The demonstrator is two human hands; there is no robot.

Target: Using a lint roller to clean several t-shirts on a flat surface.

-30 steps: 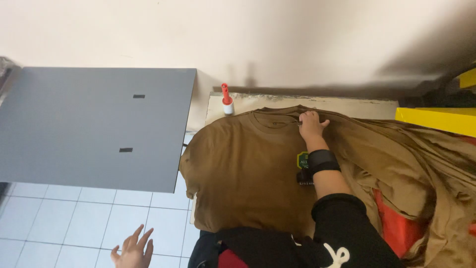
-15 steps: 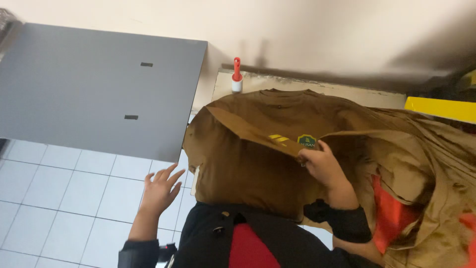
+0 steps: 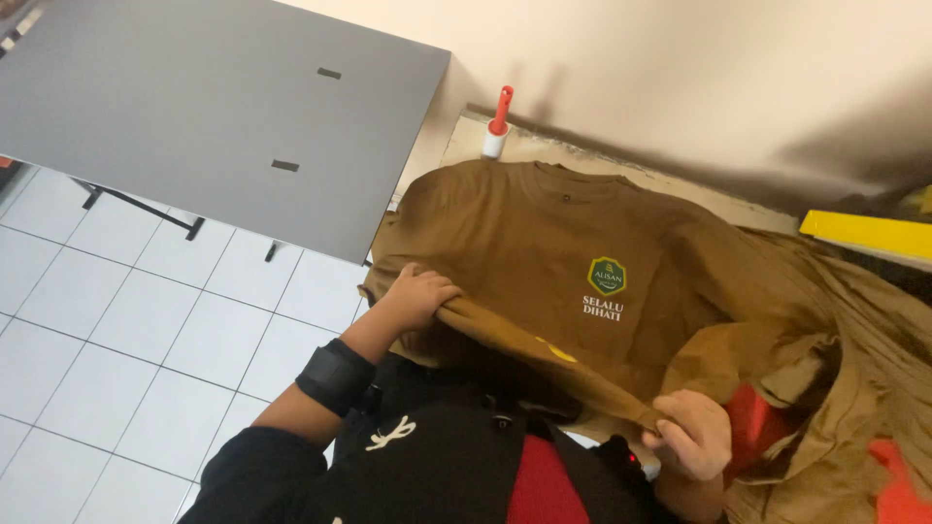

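Brown cotton shirt (image 3: 544, 243), hem bunched in left hand (image 3: 417, 296) and right hand (image 3: 691, 434).

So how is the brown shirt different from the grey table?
The brown shirt is soft, wrinkled cloth with a green badge; the grey table is flat, hard and plain. The left hand and right hand grip the shirt; nobody touches the table.

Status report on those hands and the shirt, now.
Left hand and right hand both grip the near edge of the brown shirt. Shirt spread flat, chest emblem up. More brown cloth heaped on its right side.
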